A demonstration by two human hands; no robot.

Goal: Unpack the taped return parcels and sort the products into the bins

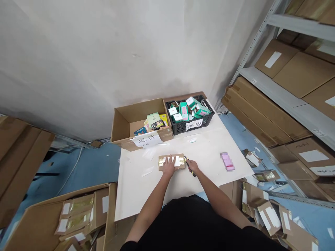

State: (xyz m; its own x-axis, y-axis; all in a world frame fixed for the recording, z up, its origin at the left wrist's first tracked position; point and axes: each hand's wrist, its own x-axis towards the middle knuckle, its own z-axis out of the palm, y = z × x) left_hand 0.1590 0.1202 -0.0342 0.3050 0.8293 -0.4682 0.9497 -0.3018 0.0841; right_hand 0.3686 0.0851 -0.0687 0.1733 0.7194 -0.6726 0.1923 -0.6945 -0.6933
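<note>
A small brown cardboard parcel (180, 162) with tape and a white label lies on the white table (141, 188). My left hand (169, 166) rests flat on top of it, fingers spread, holding it down. My right hand (193, 166) is closed around a yellow-and-black utility knife (188, 165), its tip at the parcel's right end.
An open cardboard box (123, 125) of small packets and a black crate (206, 120) of green and white boxes stand at the table's far edge, both with paper labels. A pink item (227, 161) lies to the right. Flattened cartons litter the floor; shelves with cartons stand right.
</note>
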